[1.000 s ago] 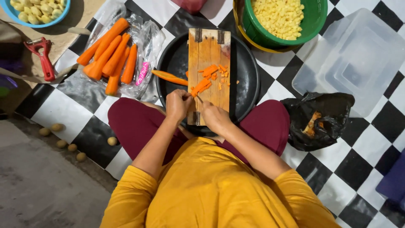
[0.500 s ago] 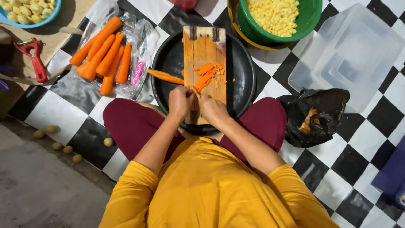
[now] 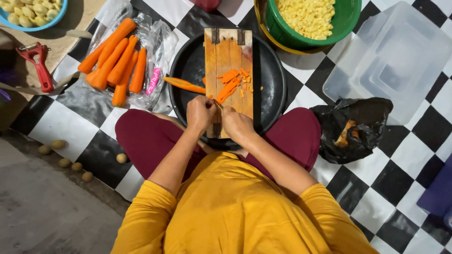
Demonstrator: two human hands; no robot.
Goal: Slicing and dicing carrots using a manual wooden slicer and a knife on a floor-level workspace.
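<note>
hands (image 3: pixel 219 120) together, cutting board (image 3: pixel 228 56) — carrot pieces (image 3: pixel 233 84)

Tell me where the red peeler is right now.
In the head view, the red peeler lies at the far left on tan cloth, left of the peeled orange carrots on clear plastic, below the blue bowl.

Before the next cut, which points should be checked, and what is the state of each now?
1. Cutting board lies flat across black pan: ok.
2. Left hand and right hand both at the board's near end: ok.
3. Knife blade visible: cannot tell, hidden between the hands.
4. Fingers away from the edge: cannot tell.
5. Cut carrot pieces stay on the board: ok.
6. Peeled carrots lie on plastic beside the pan: ok.
</note>
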